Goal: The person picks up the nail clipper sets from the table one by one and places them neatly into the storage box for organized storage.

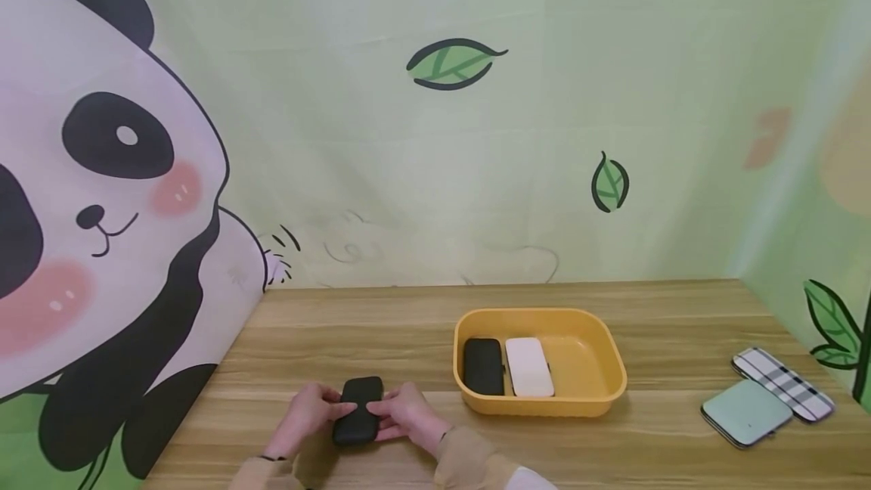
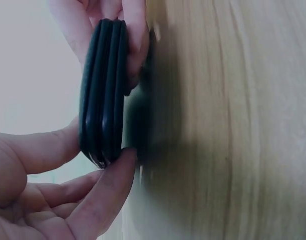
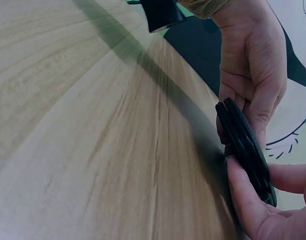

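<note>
A slim black zip case [image 1: 358, 410] with rounded corners is held between both hands, slightly above the table. My left hand [image 1: 309, 416] pinches its left side, thumb on top and fingers beneath. On the opposite side my right hand [image 1: 408, 414] pinches it the same way. The left wrist view shows the ridged edge of the case [image 2: 104, 95] side on, with the left hand [image 2: 68, 195] at one end. In the right wrist view the case [image 3: 245, 150] looks closed, and the right hand [image 3: 262, 210] grips its near end.
To the right stands a yellow tray [image 1: 592, 401] holding a black case [image 1: 484, 367] and a white case [image 1: 529, 367] side by side. At the table's far right, a mint green case [image 1: 746, 412] lies against a plaid case [image 1: 782, 384]. A printed panda cloth [image 1: 354, 134] hangs behind.
</note>
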Action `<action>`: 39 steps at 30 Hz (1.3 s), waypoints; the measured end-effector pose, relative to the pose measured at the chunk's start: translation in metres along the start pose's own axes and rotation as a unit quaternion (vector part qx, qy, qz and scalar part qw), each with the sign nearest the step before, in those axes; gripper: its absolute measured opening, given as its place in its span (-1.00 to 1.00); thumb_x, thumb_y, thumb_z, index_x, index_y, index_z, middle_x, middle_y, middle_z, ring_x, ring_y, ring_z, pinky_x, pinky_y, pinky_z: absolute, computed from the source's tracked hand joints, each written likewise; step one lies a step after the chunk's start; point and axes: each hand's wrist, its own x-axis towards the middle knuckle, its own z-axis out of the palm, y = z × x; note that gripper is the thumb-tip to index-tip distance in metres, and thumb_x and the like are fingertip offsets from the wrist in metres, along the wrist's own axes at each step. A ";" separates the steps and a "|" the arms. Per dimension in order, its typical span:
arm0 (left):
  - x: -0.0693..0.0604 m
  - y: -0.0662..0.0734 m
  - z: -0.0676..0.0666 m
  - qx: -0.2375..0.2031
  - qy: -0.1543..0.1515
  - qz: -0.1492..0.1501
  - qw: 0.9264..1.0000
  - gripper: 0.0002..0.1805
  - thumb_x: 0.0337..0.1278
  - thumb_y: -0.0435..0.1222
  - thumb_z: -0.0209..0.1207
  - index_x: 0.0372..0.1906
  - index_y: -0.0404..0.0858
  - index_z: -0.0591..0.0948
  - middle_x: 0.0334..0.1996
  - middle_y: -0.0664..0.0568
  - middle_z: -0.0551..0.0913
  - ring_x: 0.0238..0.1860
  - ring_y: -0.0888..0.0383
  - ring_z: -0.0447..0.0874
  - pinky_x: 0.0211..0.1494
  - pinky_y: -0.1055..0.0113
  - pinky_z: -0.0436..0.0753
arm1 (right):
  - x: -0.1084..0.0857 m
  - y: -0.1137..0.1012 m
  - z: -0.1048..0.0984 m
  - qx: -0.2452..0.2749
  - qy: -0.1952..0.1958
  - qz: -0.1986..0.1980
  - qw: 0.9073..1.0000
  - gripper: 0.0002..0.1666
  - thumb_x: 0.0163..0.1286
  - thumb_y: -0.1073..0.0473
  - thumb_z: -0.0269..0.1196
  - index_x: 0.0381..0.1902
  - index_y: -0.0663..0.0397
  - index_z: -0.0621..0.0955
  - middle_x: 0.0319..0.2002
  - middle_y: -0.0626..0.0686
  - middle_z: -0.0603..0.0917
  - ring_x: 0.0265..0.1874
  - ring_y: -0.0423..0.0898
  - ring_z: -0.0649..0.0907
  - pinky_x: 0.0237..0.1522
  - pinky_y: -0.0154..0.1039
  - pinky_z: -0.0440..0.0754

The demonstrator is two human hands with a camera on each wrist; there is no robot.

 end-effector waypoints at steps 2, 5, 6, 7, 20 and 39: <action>0.000 -0.001 0.000 0.005 0.003 0.000 1.000 -0.70 -0.13 -0.34 0.33 -0.40 -0.54 0.56 -0.56 -0.02 0.52 -0.57 0.12 0.48 -0.51 0.30 0.52 | 0.000 -0.001 0.000 0.001 -0.002 0.002 1.000 -0.83 0.17 0.44 0.21 -0.34 0.43 0.42 -0.52 0.24 0.59 -0.57 -0.01 0.61 -0.44 -0.07 0.59; 0.000 -0.001 0.000 0.000 0.007 -0.005 1.000 -0.72 -0.11 -0.32 0.32 -0.42 -0.51 0.57 -0.58 0.01 0.50 -0.58 0.14 0.47 -0.52 0.30 0.51 | 0.000 -0.001 0.001 0.000 -0.004 0.003 1.000 -0.82 0.16 0.45 0.20 -0.33 0.43 0.41 -0.52 0.24 0.59 -0.56 0.01 0.61 -0.44 -0.07 0.59; 0.000 0.000 0.000 -0.002 0.007 -0.007 1.000 -0.72 -0.11 -0.33 0.32 -0.42 -0.51 0.56 -0.58 0.01 0.50 -0.58 0.14 0.47 -0.52 0.30 0.51 | 0.000 -0.002 0.001 0.000 -0.004 0.003 1.000 -0.82 0.16 0.45 0.20 -0.33 0.42 0.41 -0.52 0.24 0.59 -0.55 0.02 0.62 -0.44 -0.07 0.59; 0.000 0.000 0.000 -0.005 0.006 -0.012 1.000 -0.71 -0.11 -0.33 0.32 -0.41 -0.52 0.56 -0.56 -0.01 0.50 -0.56 0.13 0.48 -0.50 0.29 0.52 | 0.000 -0.002 0.001 -0.001 -0.004 0.003 1.000 -0.82 0.16 0.45 0.21 -0.34 0.42 0.41 -0.53 0.24 0.59 -0.55 0.02 0.62 -0.45 -0.07 0.59; -0.004 0.009 -0.003 -0.064 0.017 -0.017 0.998 -0.66 -0.16 -0.39 0.34 -0.36 -0.58 0.49 -0.54 -0.07 0.51 -0.56 0.12 0.52 -0.47 0.25 0.57 | -0.003 -0.011 -0.002 -0.023 -0.004 -0.017 1.000 -0.87 0.15 0.46 0.21 -0.43 0.40 0.43 -0.56 0.30 0.59 -0.52 0.11 0.64 -0.51 -0.12 0.59; 0.002 0.030 -0.007 -0.077 0.022 -0.019 0.997 -0.70 -0.11 -0.39 0.32 -0.32 -0.55 0.53 -0.52 -0.08 0.53 -0.56 0.13 0.54 -0.45 0.23 0.58 | -0.006 -0.035 -0.015 -0.020 -0.025 -0.030 0.999 -0.85 0.16 0.46 0.20 -0.35 0.52 0.47 -0.48 0.36 0.60 -0.46 0.17 0.64 -0.48 -0.09 0.59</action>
